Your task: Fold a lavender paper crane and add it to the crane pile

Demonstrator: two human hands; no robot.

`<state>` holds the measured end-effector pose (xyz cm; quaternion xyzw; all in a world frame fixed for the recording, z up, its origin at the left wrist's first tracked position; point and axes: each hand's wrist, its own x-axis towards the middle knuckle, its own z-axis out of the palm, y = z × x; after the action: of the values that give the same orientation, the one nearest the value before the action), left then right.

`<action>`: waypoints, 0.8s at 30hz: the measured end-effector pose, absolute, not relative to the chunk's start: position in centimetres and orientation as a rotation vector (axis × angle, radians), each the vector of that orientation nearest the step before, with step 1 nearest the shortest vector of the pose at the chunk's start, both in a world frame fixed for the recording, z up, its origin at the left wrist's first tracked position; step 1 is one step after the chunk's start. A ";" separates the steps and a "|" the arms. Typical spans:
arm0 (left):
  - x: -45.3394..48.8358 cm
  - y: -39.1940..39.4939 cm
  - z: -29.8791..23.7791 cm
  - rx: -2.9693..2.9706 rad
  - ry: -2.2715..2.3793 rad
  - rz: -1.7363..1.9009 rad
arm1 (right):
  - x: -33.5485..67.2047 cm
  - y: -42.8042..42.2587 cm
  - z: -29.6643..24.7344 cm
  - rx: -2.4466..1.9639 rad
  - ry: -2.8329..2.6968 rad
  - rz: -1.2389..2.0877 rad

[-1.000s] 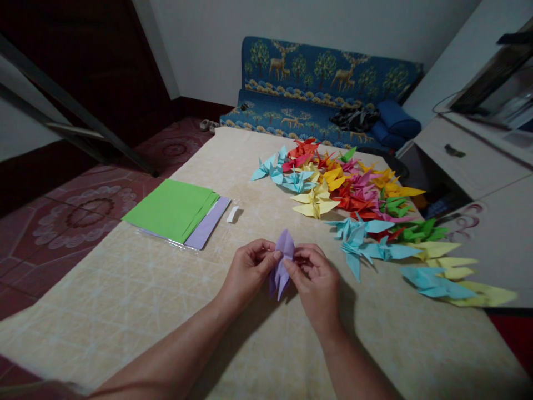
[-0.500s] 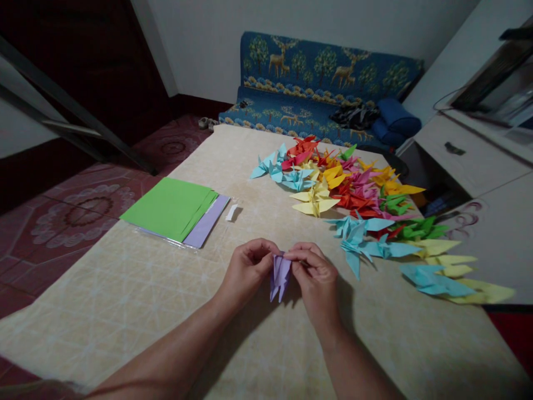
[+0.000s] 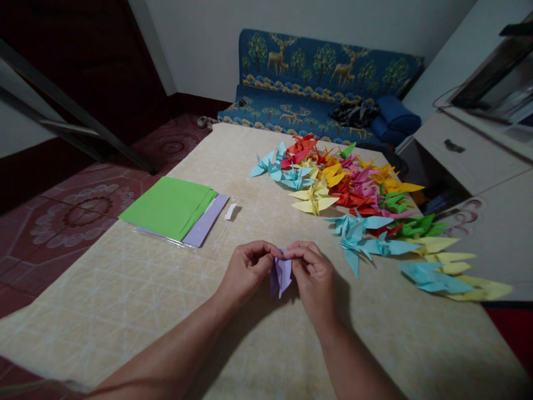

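Observation:
A small folded piece of purple paper (image 3: 282, 274) hangs between both hands just above the beige table (image 3: 125, 300). My left hand (image 3: 245, 272) pinches its left top edge with thumb and fingers. My right hand (image 3: 314, 278) pinches the right top edge, fingers curled over the fold. Only the paper's lower pointed part shows below the fingertips. A stack of flat sheets (image 3: 172, 210), green on top and purple beneath, lies to the left of the hands.
Many folded paper cranes (image 3: 353, 200) in blue, red, yellow, pink and green cover the table's right half. A small white scrap (image 3: 231, 211) lies by the sheet stack. A blue patterned sofa (image 3: 316, 89) stands behind the table, and a white cabinet (image 3: 470, 161) at the right.
The purple paper's upper tip, which stood above the fingers a second ago, is now folded down and hidden under the fingertips. Both hands stayed in place, closing slightly together.

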<state>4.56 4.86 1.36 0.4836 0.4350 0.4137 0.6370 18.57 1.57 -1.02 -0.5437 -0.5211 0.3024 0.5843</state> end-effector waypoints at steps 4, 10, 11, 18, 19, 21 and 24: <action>4.6 4.8 1.4 1.086 0.952 0.915 | 18.5 1.3 -1.2 -1.313 -1.294 0.584; 4.9 5.0 0.1 1.030 0.863 0.966 | 18.6 1.2 -1.1 -1.327 -1.286 0.551; 4.8 5.0 0.0 1.012 0.855 0.982 | 18.6 1.2 -1.0 -1.330 -1.245 0.582; 4.6 5.0 0.5 0.926 0.866 1.028 | 18.7 1.0 -0.1 -1.323 -0.971 0.960; 4.6 5.0 0.5 0.929 0.867 1.033 | 18.6 0.9 -0.1 -1.316 -0.982 0.972; 4.6 5.1 0.4 0.932 0.861 1.039 | 18.4 0.9 -0.3 -1.310 -0.995 0.956; 4.6 5.1 0.4 0.944 0.860 1.043 | 18.1 1.0 -0.5 -1.330 -1.001 0.857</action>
<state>4.59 5.12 0.45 0.4203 0.3829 0.4646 0.6789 18.11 0.97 -0.52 -0.5719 -0.4307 0.3684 0.5930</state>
